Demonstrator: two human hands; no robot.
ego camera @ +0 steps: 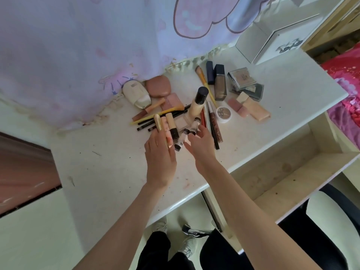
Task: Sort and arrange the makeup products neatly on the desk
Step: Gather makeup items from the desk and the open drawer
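Observation:
A heap of makeup lies on the white desk (116, 172). My left hand (160, 160) holds several slim tubes between its fingers: a gold one (158, 122), a pink one and a cream tube with a black cap (172, 125). My right hand (202, 145) reaches among small white tubes with black lettering (194, 126), fingers curved around one; the grip is partly hidden. Behind them stand a foundation bottle (198, 104), black pencils (148, 123), yellow-handled brushes (206, 82), a pink compact (158, 86), a cream bottle (136, 94) and a round jar (224, 114).
Dark blue cases (219, 80), eyeshadow palettes (244, 80) and beige sponges (253, 109) lie at the back right. A white box (276, 39) stands in the far corner. An open drawer (282, 172) juts out at right. A patterned curtain (78, 45) hangs behind.

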